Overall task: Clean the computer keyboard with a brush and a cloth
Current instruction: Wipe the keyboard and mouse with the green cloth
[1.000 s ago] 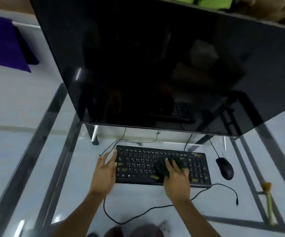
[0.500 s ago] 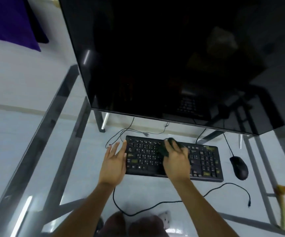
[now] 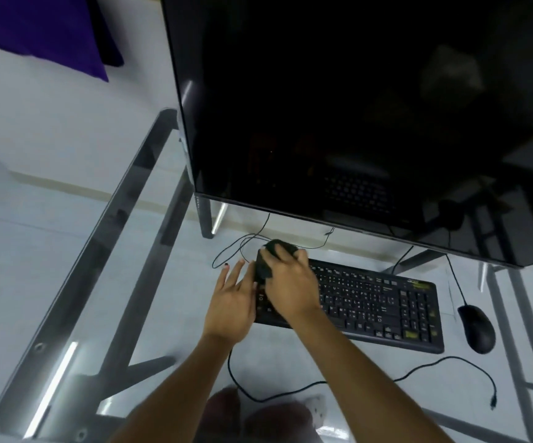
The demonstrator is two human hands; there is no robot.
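Keyboard (image 3: pixel 377 302), black with pale legends, lies on the glass table (image 3: pixel 124 199) just below the lower edge of a large dark monitor (image 3: pixel 354 107). Over its left end, the right hand (image 3: pixel 290 286) is curled around a dark cloth (image 3: pixel 263 266) and presses it onto the keys near the upper-left corner. The cloth is bunched and blurred, so its exact outline is hard to make out. Beside it, the left hand (image 3: pixel 231 302) is spread flat with fingers apart, holding nothing, its palm against the keyboard's left edge. A black mouse (image 3: pixel 476 327) sits on the glass just right of the keyboard, and a loose black cable (image 3: pixel 444 362) curves across the table in front of both.
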